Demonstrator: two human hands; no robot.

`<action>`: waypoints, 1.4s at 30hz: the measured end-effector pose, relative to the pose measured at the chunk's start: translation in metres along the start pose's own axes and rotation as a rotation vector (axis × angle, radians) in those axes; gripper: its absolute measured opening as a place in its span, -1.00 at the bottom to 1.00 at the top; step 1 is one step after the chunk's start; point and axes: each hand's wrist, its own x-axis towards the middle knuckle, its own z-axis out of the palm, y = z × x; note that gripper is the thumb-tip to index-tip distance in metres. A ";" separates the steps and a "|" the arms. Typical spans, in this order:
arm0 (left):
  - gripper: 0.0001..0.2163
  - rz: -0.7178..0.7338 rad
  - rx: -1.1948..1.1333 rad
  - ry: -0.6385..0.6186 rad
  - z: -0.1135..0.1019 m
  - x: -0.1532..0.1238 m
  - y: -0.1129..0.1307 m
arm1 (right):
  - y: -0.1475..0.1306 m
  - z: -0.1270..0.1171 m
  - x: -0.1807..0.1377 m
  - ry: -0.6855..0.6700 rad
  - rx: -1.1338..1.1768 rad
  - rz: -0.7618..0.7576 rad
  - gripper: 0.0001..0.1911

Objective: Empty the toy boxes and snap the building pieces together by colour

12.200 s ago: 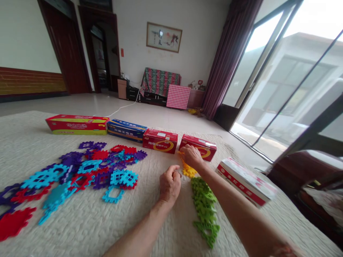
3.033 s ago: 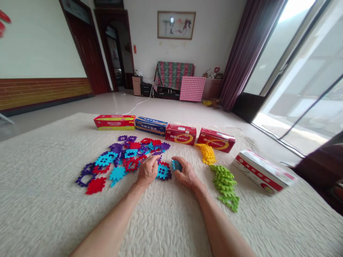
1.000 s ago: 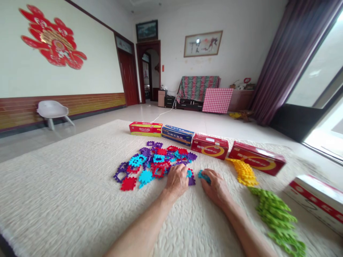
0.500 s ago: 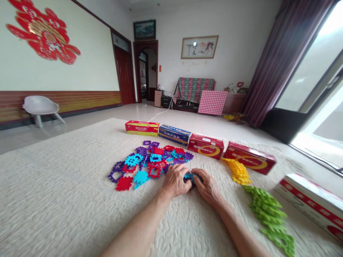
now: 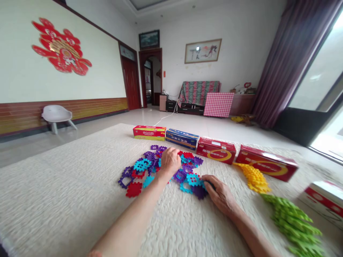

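Flat plastic interlocking building pieces with notched edges lie in a loose pile, among them a red piece (image 5: 134, 189), a light blue piece (image 5: 142, 164) and a purple piece (image 5: 125, 177). My left hand (image 5: 170, 160) is over the middle of the pile, fingers curled down; what they grip is hidden. At the pile's near right, my right hand (image 5: 220, 192) has thumb and fingers closed around a dark piece, mostly covered. Beside those fingertips are a light blue window-like piece (image 5: 193, 179) and a dark purple piece (image 5: 199, 192).
Behind the pile stand a red-yellow box (image 5: 149, 133), a blue box (image 5: 182, 139) and two dark red boxes (image 5: 215, 151). Yellow pieces (image 5: 253, 177) and green pieces (image 5: 294, 219) lie in rows on the right, near a white-red box (image 5: 324, 201). A cream quilted cover (image 5: 80, 192) lies underneath.
My left hand has left the pieces beside my right hand and moved forward and left over the pile. Light blue and purple pieces by my right hand are now uncovered. The view has shifted.
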 end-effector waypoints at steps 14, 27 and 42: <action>-0.34 -0.421 0.155 -0.433 0.016 0.056 -0.081 | -0.005 0.000 0.000 -0.075 -0.041 -0.063 -0.74; -0.79 -0.210 -0.134 -0.384 0.000 0.017 -0.059 | -0.025 0.011 -0.005 -0.132 -0.106 -0.149 -0.59; -0.76 0.032 -0.204 -0.280 0.028 0.008 -0.053 | 0.003 0.019 0.071 0.111 -0.243 -0.018 -0.70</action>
